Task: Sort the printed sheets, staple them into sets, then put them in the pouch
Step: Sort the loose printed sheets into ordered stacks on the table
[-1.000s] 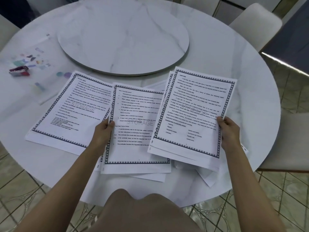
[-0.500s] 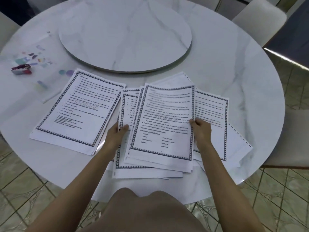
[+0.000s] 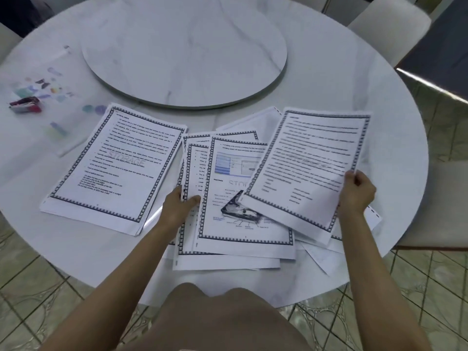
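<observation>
Sheets (image 3: 243, 198) are lying fanned on the table (image 3: 354, 97), the left hand (image 3: 177, 207) pinning the middle stack flat while the right hand (image 3: 357, 192) is pinching one page (image 3: 309, 168) clear, likely for sorting.

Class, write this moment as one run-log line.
step: sorting | right hand: lifting text sheet | left hand: pinning middle pile | left pile: flat on table | stapler: untouched

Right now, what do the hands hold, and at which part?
The right hand pinches a text sheet at its right edge. The left hand grips the middle pile at its left edge.
</observation>
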Action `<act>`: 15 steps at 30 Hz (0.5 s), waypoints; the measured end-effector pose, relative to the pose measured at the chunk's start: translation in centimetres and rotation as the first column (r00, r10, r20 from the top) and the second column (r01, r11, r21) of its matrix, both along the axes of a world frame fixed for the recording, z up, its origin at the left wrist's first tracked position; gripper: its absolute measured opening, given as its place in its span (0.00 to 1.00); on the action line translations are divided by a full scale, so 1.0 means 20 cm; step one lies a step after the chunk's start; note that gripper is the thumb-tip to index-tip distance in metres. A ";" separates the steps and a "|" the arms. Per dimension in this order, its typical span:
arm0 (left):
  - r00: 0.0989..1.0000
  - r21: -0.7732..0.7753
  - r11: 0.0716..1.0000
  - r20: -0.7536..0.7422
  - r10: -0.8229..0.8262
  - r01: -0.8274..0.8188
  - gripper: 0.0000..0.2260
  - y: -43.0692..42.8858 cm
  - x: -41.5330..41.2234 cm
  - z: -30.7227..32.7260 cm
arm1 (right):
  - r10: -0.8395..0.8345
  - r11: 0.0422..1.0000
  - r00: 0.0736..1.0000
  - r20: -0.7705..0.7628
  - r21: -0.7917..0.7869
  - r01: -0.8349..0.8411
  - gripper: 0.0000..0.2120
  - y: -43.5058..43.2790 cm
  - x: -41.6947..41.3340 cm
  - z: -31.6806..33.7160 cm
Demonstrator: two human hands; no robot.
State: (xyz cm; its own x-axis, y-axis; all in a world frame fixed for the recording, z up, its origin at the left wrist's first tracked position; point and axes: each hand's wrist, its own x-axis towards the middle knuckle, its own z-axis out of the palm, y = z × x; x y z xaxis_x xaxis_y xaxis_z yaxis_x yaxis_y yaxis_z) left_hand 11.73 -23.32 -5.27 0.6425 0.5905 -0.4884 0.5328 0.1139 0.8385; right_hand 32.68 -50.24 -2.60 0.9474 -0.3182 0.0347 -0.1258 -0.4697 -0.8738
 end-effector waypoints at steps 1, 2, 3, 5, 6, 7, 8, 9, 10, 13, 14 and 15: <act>1.000 -0.005 1.000 -0.011 -0.002 0.002 0.23 0.00 0.00 0.00 | -0.029 0.999 1.000 -0.004 0.021 0.029 0.08 -0.03 0.01 0.01; 1.000 -0.004 1.000 -0.017 -0.005 0.005 0.23 0.00 0.00 0.00 | -0.046 0.998 0.999 -0.015 0.043 0.047 0.08 -0.05 0.02 0.00; 1.000 -0.006 1.000 -0.027 -0.006 0.006 0.23 0.00 0.00 0.00 | -0.053 0.996 0.998 -0.034 0.064 0.055 0.07 -0.06 0.03 0.00; 0.999 -0.011 1.000 -0.041 -0.011 0.011 0.23 0.01 0.00 0.01 | -0.037 0.993 0.994 -0.103 0.107 0.048 0.07 -0.07 0.02 -0.02; 0.999 -0.012 1.000 -0.053 -0.012 0.011 0.24 0.01 0.01 0.01 | -0.006 0.992 0.989 -0.149 0.123 0.025 0.07 -0.07 0.01 -0.03; 0.998 -0.015 1.000 -0.063 -0.011 0.011 0.24 0.01 0.01 0.01 | 0.033 0.992 0.981 -0.190 0.129 -0.009 0.10 -0.06 0.00 -0.05; 0.997 -0.014 1.000 -0.071 -0.011 0.010 0.23 0.01 0.02 0.01 | 0.071 0.990 0.972 -0.226 0.133 -0.042 0.13 -0.05 -0.02 -0.07; 0.997 -0.016 1.000 -0.079 -0.017 0.015 0.22 0.01 0.02 0.02 | 0.116 0.988 0.961 -0.249 0.125 -0.087 0.13 -0.04 -0.05 -0.08; 0.996 -0.017 1.000 -0.089 -0.017 0.016 0.22 0.02 0.02 0.02 | 0.168 0.984 0.949 -0.266 0.107 -0.144 0.10 -0.01 -0.07 -0.09; 0.993 -0.014 1.000 -0.113 -0.018 0.017 0.26 0.02 0.03 0.03 | 0.326 0.945 0.905 -0.273 0.088 -0.314 0.09 0.08 -0.15 -0.10; 0.993 -0.015 1.000 -0.119 -0.020 0.018 0.27 0.01 0.04 0.05 | 0.365 0.931 0.890 -0.273 0.079 -0.357 0.08 0.11 -0.17 -0.09; 0.992 -0.016 1.000 -0.122 -0.024 0.022 0.28 0.01 0.04 0.05 | 0.397 0.917 0.876 -0.275 0.071 -0.393 0.06 0.13 -0.19 -0.09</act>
